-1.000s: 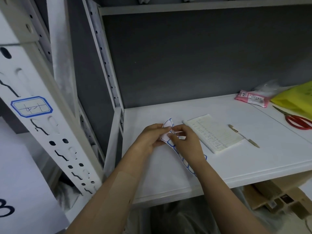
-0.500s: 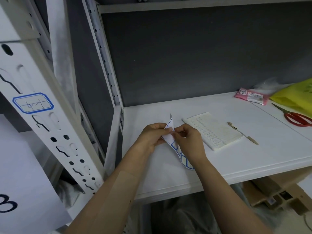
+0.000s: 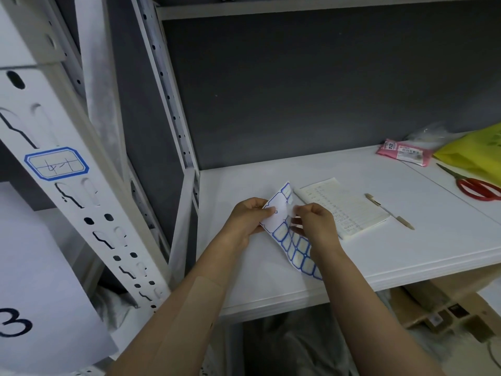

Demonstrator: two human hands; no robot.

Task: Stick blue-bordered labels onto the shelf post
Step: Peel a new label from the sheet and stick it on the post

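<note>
Compared with one second ago, both hands have lifted a little above the white shelf board (image 3: 352,169), and the white sheet of blue-bordered labels (image 3: 294,246) now stands more upright between them, with its top corner raised higher. The left hand (image 3: 245,221) holds the upper left part of the sheet, its grip pressed together on the paper with the thumb on top. The right hand (image 3: 315,226) is just to the right of this sheet, its thumb and forefinger pinching a small pale piece at the edge of the sheet; whether this is one label already peeled I cannot tell, because it is blurred. The lower part of the sheet hangs down under the right wrist, toward the front edge of the shelf board. To the right of the sheet lies a white lined notepad with handwriting (image 3: 344,206), and further right a slim beige pen (image 3: 389,211). Far right of the sheet are red-handled scissors (image 3: 477,185), a yellow plastic bag (image 3: 471,156) and a pink flat packet (image 3: 404,151). Far left of the sheet stands the white perforated metal shelf post (image 3: 81,202), well apart from both hands, and one blue-bordered label with handwriting (image 3: 57,163) is stuck on it.
</note>
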